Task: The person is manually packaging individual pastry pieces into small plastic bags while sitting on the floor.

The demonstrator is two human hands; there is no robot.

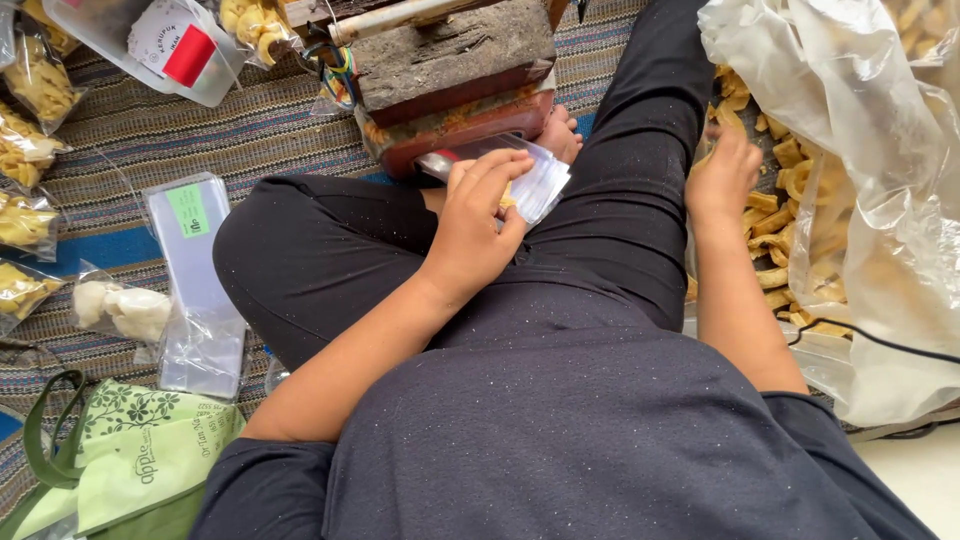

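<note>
Here, in the head view, the person sits cross-legged on a striped woven mat (260, 130). The left hand (478, 225) is closed around a small clear plastic pouch (535, 180), pinching it near its mouth over the lap, just before a worn reddish sealing block (455, 75) at the far edge of the mat. The right hand (722, 178) is down in the heap of yellow crackers (775, 215) at the mat's right edge, beside a big clear sack (860, 150); its fingers are curled into the pile, and I cannot tell whether they hold any pieces.

To do this well, I judge the pouch mouth should be kept spread by thumb and fingers and tilted toward the right hand, so that pieces drop in without snapping; a small handful is safer than a full grab.

Counted: one pouch in hand, one stack of empty pouches (195, 285) left of the knee, at least four filled cracker packets (25, 150) along the left edge, one packet of white pieces (120, 308), one green bag (130, 450) at the near left corner
</note>
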